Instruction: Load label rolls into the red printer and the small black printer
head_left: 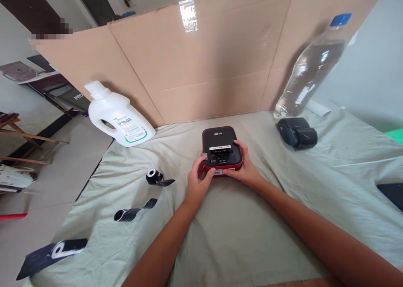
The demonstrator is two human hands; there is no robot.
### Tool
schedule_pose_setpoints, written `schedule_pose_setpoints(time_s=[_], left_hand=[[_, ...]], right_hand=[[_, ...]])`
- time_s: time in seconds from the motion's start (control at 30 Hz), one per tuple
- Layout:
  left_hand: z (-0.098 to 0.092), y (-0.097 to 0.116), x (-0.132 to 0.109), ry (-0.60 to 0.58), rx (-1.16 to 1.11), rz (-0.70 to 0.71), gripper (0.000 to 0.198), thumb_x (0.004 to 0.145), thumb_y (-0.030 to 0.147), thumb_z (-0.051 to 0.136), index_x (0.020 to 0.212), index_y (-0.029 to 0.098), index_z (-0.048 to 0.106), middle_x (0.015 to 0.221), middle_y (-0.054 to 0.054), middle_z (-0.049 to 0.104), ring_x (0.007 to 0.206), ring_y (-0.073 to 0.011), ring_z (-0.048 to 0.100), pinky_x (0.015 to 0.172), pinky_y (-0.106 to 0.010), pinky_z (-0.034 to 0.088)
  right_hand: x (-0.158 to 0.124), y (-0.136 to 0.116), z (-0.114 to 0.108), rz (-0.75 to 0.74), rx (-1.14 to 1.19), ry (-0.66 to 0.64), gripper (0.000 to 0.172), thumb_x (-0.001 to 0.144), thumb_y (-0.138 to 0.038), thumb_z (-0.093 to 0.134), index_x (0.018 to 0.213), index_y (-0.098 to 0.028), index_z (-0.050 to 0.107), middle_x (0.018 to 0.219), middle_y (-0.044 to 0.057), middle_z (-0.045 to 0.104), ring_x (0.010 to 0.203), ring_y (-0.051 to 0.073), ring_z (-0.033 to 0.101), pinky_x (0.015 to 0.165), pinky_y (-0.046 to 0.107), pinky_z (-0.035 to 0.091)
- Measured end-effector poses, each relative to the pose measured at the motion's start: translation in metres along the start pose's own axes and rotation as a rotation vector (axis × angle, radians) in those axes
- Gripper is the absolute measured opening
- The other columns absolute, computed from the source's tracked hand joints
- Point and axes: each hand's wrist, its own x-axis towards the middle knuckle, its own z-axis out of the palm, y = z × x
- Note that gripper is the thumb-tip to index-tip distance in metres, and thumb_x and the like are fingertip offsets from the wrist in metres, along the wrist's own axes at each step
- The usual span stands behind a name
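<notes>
Clasping red-and-black mini printer (223, 156) between left hand (199, 182) and right hand (246, 168), flat on pale green cloth (252, 232) before cardboard panel (201, 60). Bracing with fingers at both sides, thumbs against near edge, likely to steady it. Hard to tell how firmly.

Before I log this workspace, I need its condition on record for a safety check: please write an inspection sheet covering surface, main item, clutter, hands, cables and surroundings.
Surface: wrinkled pale green cloth.
Main item: black-and-red rounded box-shaped device, resting on the cloth.
Clutter: three dark, partly unrolled rolls at left; white plastic handled bottle; clear plastic bottle with blue cap; bulky black object at right.
Left hand: on the device's near left corner, thumb on its near face.
Right hand: on the device's right side, thumb likewise.
Cables: nothing seen at the device.
Surroundings: brown cardboard panel behind; pale floor at left.
</notes>
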Motion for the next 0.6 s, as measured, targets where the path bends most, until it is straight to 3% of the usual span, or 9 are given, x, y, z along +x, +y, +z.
schedule_pose_setpoints(time_s=[0.3,0.6], left_hand=[[-0.01,-0.002,0.013,-0.139,0.001,0.013,0.045,0.086,0.042,0.07,0.121,0.023,0.05,0.119,-0.01,0.064,0.114,-0.0234,0.062,0.1,-0.04,0.049],[-0.012,-0.008,0.015,-0.132,0.03,0.044,0.037,0.092,0.049,0.059,0.116,0.022,0.052,0.12,-0.011,0.064,0.11,-0.0225,0.063,0.095,-0.038,0.05]], right_hand=[[0.0,0.001,0.001,0.009,-0.038,0.018,0.097,0.062,-0.042,0.089,0.137,-0.034,0.029,0.14,0.01,0.045,0.13,0.031,0.05,0.112,0.052,0.041],[0.0,0.004,0.0,0.009,-0.047,0.019,0.098,0.061,-0.043,0.089,0.138,-0.033,0.029,0.139,0.009,0.046,0.13,0.031,0.05,0.112,0.051,0.041]])
